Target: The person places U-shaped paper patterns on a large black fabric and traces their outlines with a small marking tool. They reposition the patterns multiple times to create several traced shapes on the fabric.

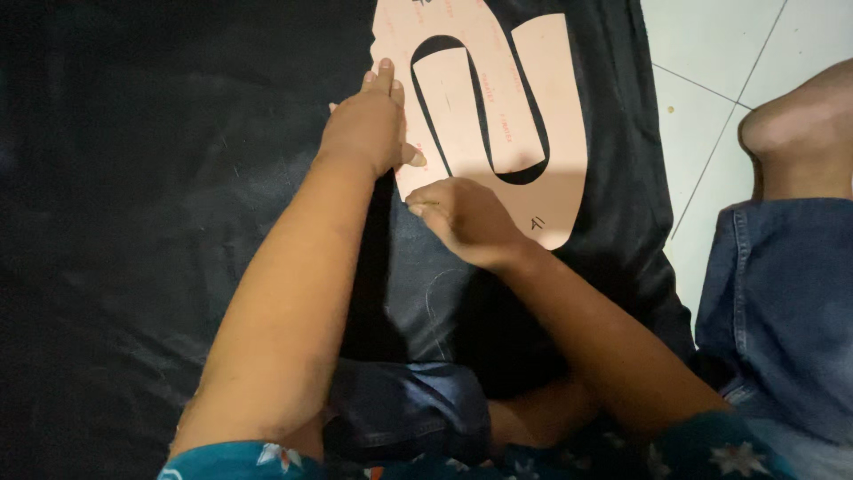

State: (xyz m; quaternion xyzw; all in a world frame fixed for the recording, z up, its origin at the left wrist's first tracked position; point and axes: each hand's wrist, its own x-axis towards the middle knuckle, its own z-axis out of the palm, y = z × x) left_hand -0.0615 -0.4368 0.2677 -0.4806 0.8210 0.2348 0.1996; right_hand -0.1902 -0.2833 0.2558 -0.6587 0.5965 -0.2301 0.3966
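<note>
A pale pink cardboard pattern (551,107) with a curved cut-out lies flat on black fabric (160,196). My left hand (369,120) presses flat on the pattern's left edge, fingers stretched forward. My right hand (462,218) is closed at the pattern's lower left edge, fingertips pinched as if on something small, which I cannot make out. A faint light line shows on the fabric just below my right hand.
The black fabric covers the floor from the left edge to about three quarters across. White floor tiles (711,53) show at the right. My bent knee (791,124) in blue denim shorts (782,302) rests on the tiles at the right.
</note>
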